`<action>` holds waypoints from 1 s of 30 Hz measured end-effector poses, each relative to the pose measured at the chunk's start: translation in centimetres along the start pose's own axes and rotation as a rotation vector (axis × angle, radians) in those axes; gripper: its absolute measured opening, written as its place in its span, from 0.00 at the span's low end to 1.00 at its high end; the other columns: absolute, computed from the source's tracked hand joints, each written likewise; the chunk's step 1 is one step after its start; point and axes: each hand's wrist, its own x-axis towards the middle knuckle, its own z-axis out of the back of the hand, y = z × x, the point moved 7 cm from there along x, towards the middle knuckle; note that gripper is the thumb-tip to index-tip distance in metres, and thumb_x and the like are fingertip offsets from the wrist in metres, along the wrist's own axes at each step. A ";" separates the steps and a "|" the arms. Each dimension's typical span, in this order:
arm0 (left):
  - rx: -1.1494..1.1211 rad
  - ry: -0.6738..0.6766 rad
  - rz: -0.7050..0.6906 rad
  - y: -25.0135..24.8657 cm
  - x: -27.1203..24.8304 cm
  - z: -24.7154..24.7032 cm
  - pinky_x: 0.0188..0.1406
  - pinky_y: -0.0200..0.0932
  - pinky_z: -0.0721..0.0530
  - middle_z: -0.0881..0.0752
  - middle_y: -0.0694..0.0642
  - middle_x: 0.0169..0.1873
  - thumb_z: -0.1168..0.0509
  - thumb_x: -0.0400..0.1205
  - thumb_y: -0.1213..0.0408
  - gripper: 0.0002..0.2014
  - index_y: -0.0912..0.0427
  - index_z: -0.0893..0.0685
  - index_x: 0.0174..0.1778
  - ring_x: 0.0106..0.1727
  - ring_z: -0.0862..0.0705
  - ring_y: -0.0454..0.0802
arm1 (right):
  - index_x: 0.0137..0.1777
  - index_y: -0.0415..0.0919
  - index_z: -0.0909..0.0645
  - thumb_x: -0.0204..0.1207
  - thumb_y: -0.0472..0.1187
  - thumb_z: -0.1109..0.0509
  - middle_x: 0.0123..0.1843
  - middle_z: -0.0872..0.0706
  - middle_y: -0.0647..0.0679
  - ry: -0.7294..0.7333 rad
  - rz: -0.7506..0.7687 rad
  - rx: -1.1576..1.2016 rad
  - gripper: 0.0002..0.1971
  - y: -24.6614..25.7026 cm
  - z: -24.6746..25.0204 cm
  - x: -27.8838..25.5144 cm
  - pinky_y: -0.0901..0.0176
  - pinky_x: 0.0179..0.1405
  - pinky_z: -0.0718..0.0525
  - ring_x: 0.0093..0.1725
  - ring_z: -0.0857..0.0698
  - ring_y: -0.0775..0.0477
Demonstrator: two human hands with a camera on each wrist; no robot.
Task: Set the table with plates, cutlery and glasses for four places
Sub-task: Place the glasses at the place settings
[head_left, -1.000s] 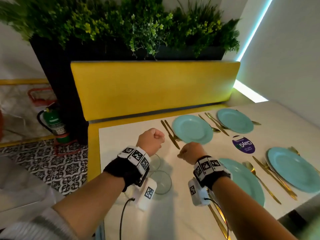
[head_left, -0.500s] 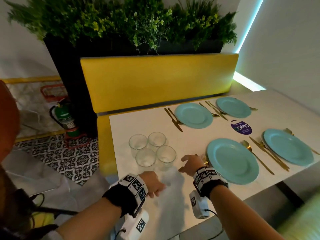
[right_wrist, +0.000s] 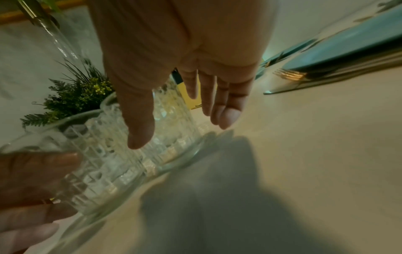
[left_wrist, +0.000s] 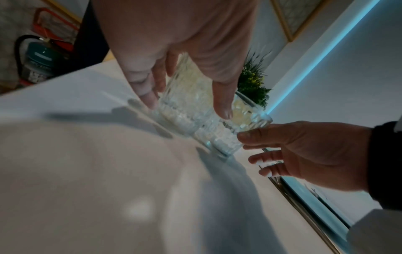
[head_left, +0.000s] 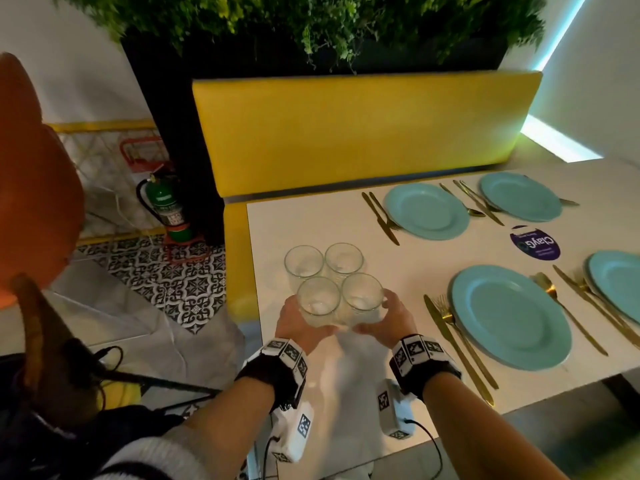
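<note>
Several clear cut-glass tumblers stand bunched on the white table (head_left: 332, 216), left of the plates. My left hand (head_left: 298, 323) grips the near-left glass (head_left: 318, 299), thumb in front and fingers round its left side; the left wrist view shows that glass (left_wrist: 185, 106) between them. My right hand (head_left: 380, 318) cups the near-right glass (head_left: 362, 295). Its thumb touches the glass (right_wrist: 169, 123), while its straight fingers (right_wrist: 226, 116) lie beside it. The two far glasses (head_left: 304, 263) (head_left: 343, 259) stand free. Teal plates (head_left: 509, 317) (head_left: 427, 211) (head_left: 519, 195) (head_left: 616, 282) lie with gold cutlery (head_left: 450, 337) beside them.
A purple round sticker (head_left: 535, 245) sits between the plates. A yellow bench (head_left: 346, 133) backs the table's far side, with a dark planter of greenery above. Left of the table are patterned floor tiles, a green fire extinguisher (head_left: 166, 206) and an orange chair (head_left: 31, 185).
Both hands were fists held above the glasses, then dropped to the table's near edge. Now they have come forward round the two near glasses. The head view has pulled back.
</note>
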 end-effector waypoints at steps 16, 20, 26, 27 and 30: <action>-0.076 -0.080 -0.080 0.5 2.2 -0.9 0.68 0.51 0.21 0.20 0.55 0.64 0.18 0.53 0.48 0.49 0.55 0.28 0.71 0.66 0.21 0.55 | 0.72 0.44 0.32 0.57 0.45 0.15 0.63 0.18 0.45 -0.104 0.057 0.140 0.43 -0.4 -2.3 2.4 0.63 0.55 0.27 0.65 0.20 0.41; -0.054 -0.030 -0.114 0.5 1.3 -1.2 0.69 0.52 0.23 0.21 0.54 0.65 0.24 0.47 0.40 0.53 0.54 0.29 0.71 0.67 0.22 0.54 | 0.68 0.47 0.29 0.57 0.45 0.17 0.61 0.18 0.47 -0.094 0.031 0.155 0.38 -1.1 -2.0 2.1 0.61 0.55 0.26 0.63 0.21 0.42; 0.059 0.072 -0.241 -2.4 -0.4 -2.2 0.70 0.48 0.26 0.22 0.52 0.66 0.32 0.47 0.34 0.55 0.54 0.30 0.72 0.68 0.24 0.53 | 0.66 0.48 0.28 0.59 0.45 0.17 0.59 0.20 0.51 -0.128 0.011 0.157 0.36 -2.4 2.0 0.4 0.61 0.51 0.27 0.57 0.21 0.47; 0.055 0.086 -0.262 -3.4 -0.7 -2.4 0.70 0.48 0.26 0.22 0.52 0.67 0.30 0.49 0.37 0.52 0.54 0.30 0.72 0.68 0.24 0.53 | 0.66 0.47 0.28 0.59 0.45 0.16 0.58 0.20 0.51 -0.150 0.007 0.163 0.35 -2.6 3.2 0.0 0.61 0.51 0.26 0.57 0.21 0.47; 0.009 0.101 -0.328 -6.3 -1.6 -3.4 0.69 0.46 0.25 0.21 0.52 0.65 0.25 0.53 0.47 0.47 0.55 0.27 0.70 0.67 0.22 0.53 | 0.67 0.44 0.27 0.58 0.45 0.16 0.59 0.17 0.49 -0.241 -0.006 0.167 0.37 -3.2 7.1 -1.3 0.59 0.57 0.23 0.61 0.19 0.45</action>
